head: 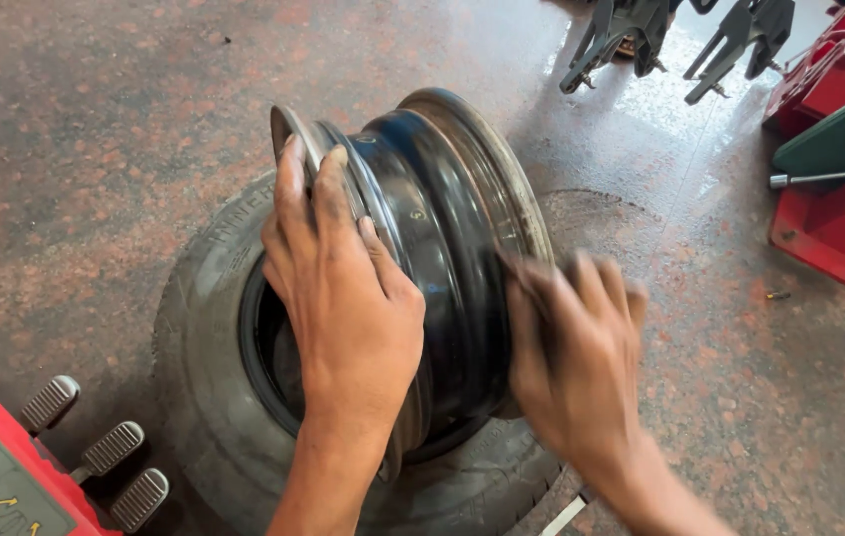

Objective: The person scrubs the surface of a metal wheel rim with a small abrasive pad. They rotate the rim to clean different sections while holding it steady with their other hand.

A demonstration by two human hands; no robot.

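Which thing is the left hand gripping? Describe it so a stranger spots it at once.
Find the black tyre lying flat on the speckled floor. Standing on edge upon it is a bare steel wheel rim, the left hand on its near flange. Unlike the rubber tyre, it is glossy dark metal with pale, worn edges.

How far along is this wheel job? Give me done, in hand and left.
Done: the black steel rim is out of the tyre and stands on edge on top of it, with the tyre flat on the floor. In hand: the left hand grips the rim's near flange, and the right hand, blurred, is against its barrel. Left: the rim still rests on the tyre.
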